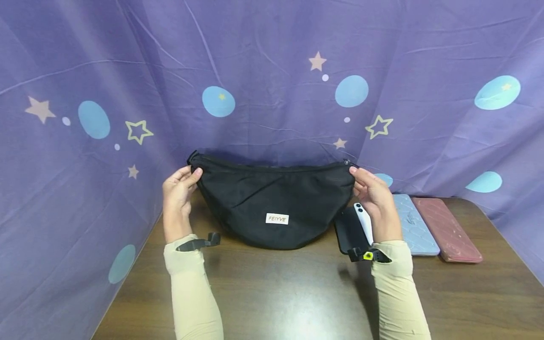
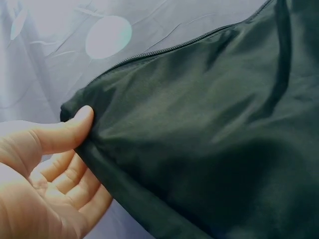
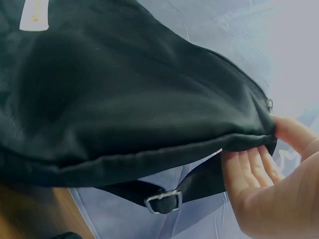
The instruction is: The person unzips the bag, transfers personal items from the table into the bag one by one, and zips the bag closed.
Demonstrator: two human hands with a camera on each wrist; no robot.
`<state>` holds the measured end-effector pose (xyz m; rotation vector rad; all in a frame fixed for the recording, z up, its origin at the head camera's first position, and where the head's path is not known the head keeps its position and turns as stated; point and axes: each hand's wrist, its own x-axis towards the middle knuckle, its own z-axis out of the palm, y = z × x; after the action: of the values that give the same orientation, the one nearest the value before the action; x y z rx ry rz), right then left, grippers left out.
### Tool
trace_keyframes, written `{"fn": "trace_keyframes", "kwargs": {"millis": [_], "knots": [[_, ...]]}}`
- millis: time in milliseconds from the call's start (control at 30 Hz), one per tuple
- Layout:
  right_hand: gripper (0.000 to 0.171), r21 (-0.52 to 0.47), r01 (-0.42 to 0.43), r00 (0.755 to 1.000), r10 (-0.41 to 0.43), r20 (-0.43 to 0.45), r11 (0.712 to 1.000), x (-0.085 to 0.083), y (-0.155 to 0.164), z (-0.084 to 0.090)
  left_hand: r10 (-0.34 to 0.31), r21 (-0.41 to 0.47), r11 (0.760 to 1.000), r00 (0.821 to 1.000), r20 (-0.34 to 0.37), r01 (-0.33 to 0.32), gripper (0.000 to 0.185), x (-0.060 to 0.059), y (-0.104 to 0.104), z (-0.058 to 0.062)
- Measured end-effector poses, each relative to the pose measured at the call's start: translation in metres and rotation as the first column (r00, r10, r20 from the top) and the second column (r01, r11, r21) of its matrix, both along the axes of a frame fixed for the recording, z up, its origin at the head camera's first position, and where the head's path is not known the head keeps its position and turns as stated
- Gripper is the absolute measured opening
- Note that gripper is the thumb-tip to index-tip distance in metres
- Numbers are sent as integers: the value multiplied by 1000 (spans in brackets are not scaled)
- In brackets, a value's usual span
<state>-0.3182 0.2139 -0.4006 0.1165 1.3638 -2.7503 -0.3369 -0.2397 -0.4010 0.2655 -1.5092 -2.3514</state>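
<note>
One purple, star-and-oval-printed cloth backdrop (image 1: pixel 272 42) rose behind the single brown wood-grain table (image 1: pixel 263 288) in front of me. I held one black fabric half-moon bag (image 1: pixel 272 193) by its two upper ends, spread wide before the table's back edge; I cannot tell whether its curved bottom touched the surface. One small white rectangular label (image 1: pixel 277 219) reading FEIYVE sat low on its front.

My left hand (image 1: pixel 178 200) pinched one end, thumb flat on the front and the other fingers bent behind, with only the cloth between them. My right hand (image 1: pixel 377 202) pinched the other end the same way, thumb against the corner, four fingers tucked underneath, close to one small metal zip pull (image 3: pixel 269 104). One black webbing strap (image 3: pixel 204 179) with one silvery metal buckle (image 3: pixel 151 204) hung below that end.

Four flat things lay toward the table's back-right corner. Nearest the bag was one black slab with rounded corners (image 1: pixel 348 231), and over it one slim white phone with two round lenses (image 1: pixel 364 224), partly hidden by my right hand. Beyond them came two quilted wallets: one pale blue wallet (image 1: pixel 414 229), then, nearest the right edge, one dusty-red wallet (image 1: pixel 448 231). Both cream sleeves (image 1: pixel 193 293) ended at dark wristbands (image 1: pixel 191 245).
</note>
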Motion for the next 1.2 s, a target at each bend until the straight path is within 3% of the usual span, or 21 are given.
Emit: {"fn": "trace_keyframes", "kwargs": {"millis": [133,267,433,567,633,667,767,967,1200], "knots": [[18,51,-18,999,16,40,999,4,4,-1,-51,-26,998,994,95,54,21,3,-6,-2],[41,131,-101,994,105,-24,986,4,12,-9,-108,-46,992,971,212,120,14,6,-16,-5],[26,258,-155,963,204,-174,954,-7,23,-28,-102,-114,983,949,297,142,31,7,-20,-6],[19,359,-108,967,181,-178,927,-6,21,-28,-52,-147,984,948,315,102,41,7,-17,-6],[20,385,-93,978,157,-140,918,-2,18,-22,-38,-157,983,951,307,90,42,7,-14,-6],[23,424,-70,986,126,-106,903,5,14,-13,-34,-157,984,953,301,85,37,7,-13,-5],[32,434,-44,993,87,-78,900,9,12,-6,-23,-150,987,964,263,64,15,5,-9,-5],[35,410,85,989,-27,-145,908,11,11,-7,82,-209,977,986,144,-50,6,-1,5,-4],[36,386,226,960,-137,-245,894,11,12,-5,111,-117,987,994,17,-108,10,-9,14,-3]]}}
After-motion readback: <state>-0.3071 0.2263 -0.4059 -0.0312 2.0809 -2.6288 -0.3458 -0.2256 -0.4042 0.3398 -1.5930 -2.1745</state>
